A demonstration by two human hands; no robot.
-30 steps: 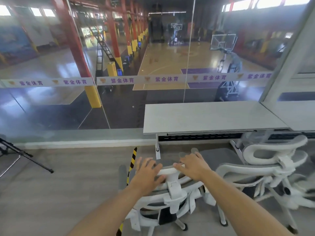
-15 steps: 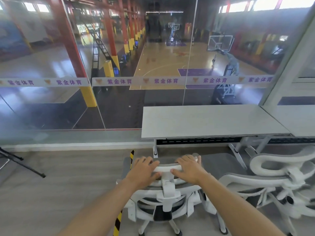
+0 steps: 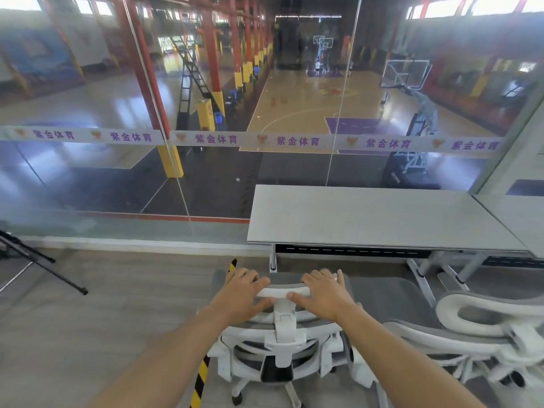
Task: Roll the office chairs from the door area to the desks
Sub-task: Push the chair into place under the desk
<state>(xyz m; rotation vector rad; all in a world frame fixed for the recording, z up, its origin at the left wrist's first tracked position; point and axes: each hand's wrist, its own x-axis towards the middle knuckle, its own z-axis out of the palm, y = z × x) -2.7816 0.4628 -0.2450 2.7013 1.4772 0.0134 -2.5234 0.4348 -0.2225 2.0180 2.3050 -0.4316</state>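
The person's left hand (image 3: 244, 293) and right hand (image 3: 323, 295) both grip the curved white and grey headrest (image 3: 282, 290) of a white-framed office chair with grey mesh back (image 3: 282, 346). The fingers of each hand wrap over the top edge and the thumbs press on the near side, one on either side of the headrest's white centre post. The chair stands with its back to the person and faces the left end of a pale grey rectangular desk (image 3: 368, 216), close to the desk's white left leg (image 3: 273, 259). The grey seat reaches toward the desk's near edge, though whether it goes under the top cannot be told. Just to the right, a second white and grey office chair (image 3: 485, 325) stands near the same desk, turned at an angle. The desk sits against a tall glass wall (image 3: 103, 178) that carries a frosted band with purple characters (image 3: 206, 139) and looks down on an indoor basketball court (image 3: 309, 104). On the grey wood-look floor (image 3: 103, 313), a strip of yellow and black hazard tape (image 3: 200, 381) runs under the chair's left side. The black legs of a tripod (image 3: 44, 267) stand well apart at the left.
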